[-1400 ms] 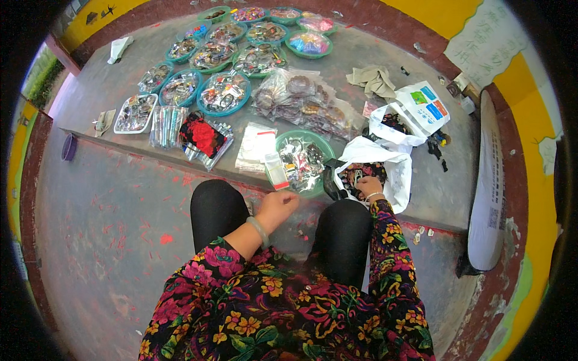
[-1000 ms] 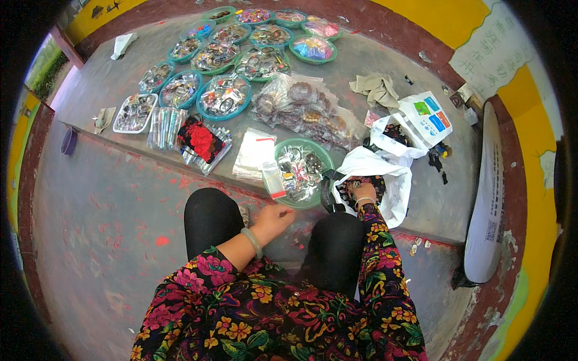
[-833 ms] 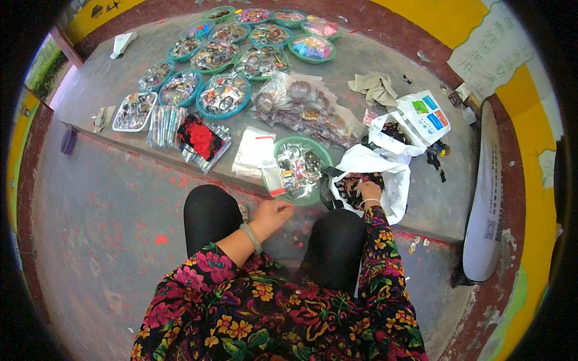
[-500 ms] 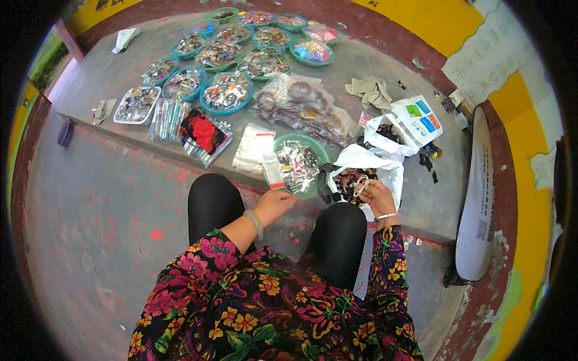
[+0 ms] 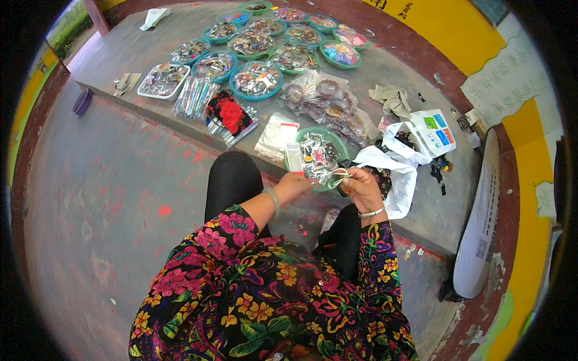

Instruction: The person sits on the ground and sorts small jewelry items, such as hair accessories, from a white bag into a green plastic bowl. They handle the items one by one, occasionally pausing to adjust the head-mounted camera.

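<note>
My right hand [image 5: 362,191], with a pale bangle on its wrist, pinches a thin whitish loop [image 5: 339,174] between thumb and fingers, over the right front rim of a green basket [image 5: 345,147]. The loop looks like a band or cord; its exact kind is too small to tell. Small mixed trinkets in clear wrapping fill that basket. My left hand [image 5: 291,186] is closed just in front of the basket's left front rim, a bangle round its wrist; what its fingers hold, if anything, is hidden. A clear flat packet [image 5: 294,157] leans at the basket's left side, right above this hand.
White plastic bags [image 5: 402,191] with dark items stand right of the basket. Clear bags of brownish round items [image 5: 328,99] lie behind it. Several baskets of trinkets [image 5: 256,80] fill the ledge beyond. A red-and-black cloth pouch [image 5: 230,114] rests on packets at the left.
The view has shifted, so the goods appear farther right. My right hand has brought the loop leftward from above the white bag to the basket's rim. My left hand stays closed near the basket.
</note>
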